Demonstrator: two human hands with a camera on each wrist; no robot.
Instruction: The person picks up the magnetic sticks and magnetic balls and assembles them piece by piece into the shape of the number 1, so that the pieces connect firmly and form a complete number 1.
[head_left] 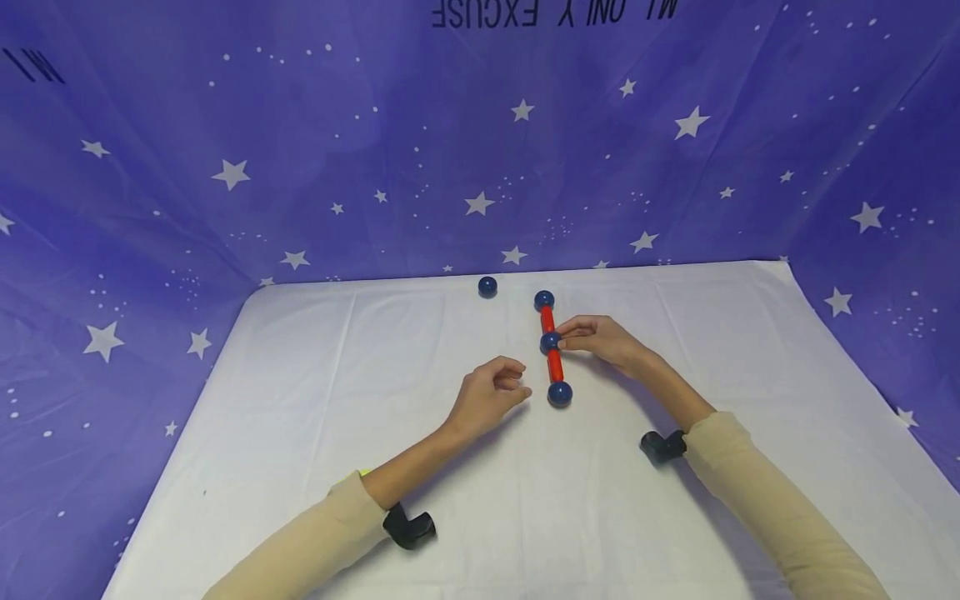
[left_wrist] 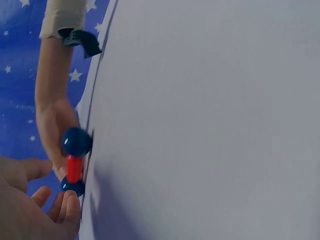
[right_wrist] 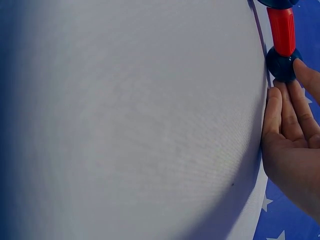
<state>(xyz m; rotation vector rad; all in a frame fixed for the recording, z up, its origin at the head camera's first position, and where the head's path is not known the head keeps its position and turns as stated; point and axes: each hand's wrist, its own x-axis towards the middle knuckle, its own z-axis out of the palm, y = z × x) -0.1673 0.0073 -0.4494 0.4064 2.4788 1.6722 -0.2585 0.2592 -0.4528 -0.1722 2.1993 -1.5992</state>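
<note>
The white table (head_left: 390, 358) bears a red-and-blue stick-and-ball chain (head_left: 555, 365) toward twelve o'clock. At its eight o'clock, the left hand (head_left: 489, 397) has thumb and fingers apart; at three, the right hand (head_left: 606, 340) pinches the middle ball (head_left: 550, 343). A loose ball (head_left: 487, 287) sits at ten.

We see a person in long, plain beige cloth, with soft creases on both the left sleeve (head_left: 300, 546) and the right sleeve (head_left: 783, 500). At the wrists we find matching black, elbow-shaped pieces with rounded ends: a left fitting (head_left: 408, 531) and a right fitting (head_left: 662, 447). A bright yellow-green sliver (head_left: 365, 472) edges the left cuff (head_left: 363, 500). The left hand (head_left: 487, 396) and right hand (head_left: 606, 340) are bare.
</note>
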